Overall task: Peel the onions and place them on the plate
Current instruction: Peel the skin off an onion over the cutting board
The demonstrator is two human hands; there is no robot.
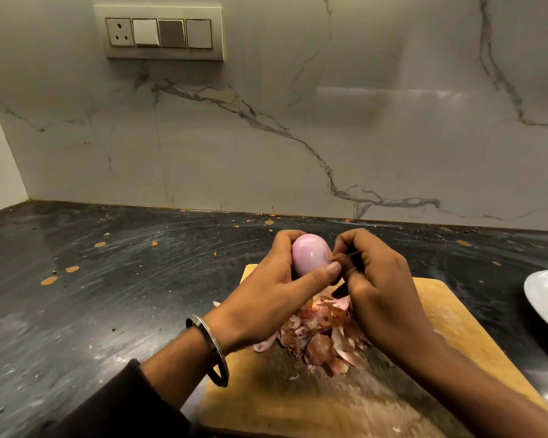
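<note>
**Peeled onion held up over the board, skins piled below**

The left hand (266,289) has its fingers curled round the back of a pink, glossy peeled onion (310,257), with the thumb laid across the lower front, so it's gripped pretty snugly. The right hand (374,279) is right beside it, fingers bunched together and pinching something thin and dark at the onion's right end; it's too small to say whether that's a bit of skin or the root tip. The onion sits in the air above the far edge of a wooden cutting board (450,320).

Under the hands there's a heap of papery onion skins (326,336) on the board. A metal bangle (212,352) hangs on the left wrist. The board lies on a dark countertop (108,279) speckled with orange bits. The rim of a white plate (544,298) pokes in at the right edge, well apart from the onion. Behind it all is a marble-look wall with a switch panel (160,34).
</note>
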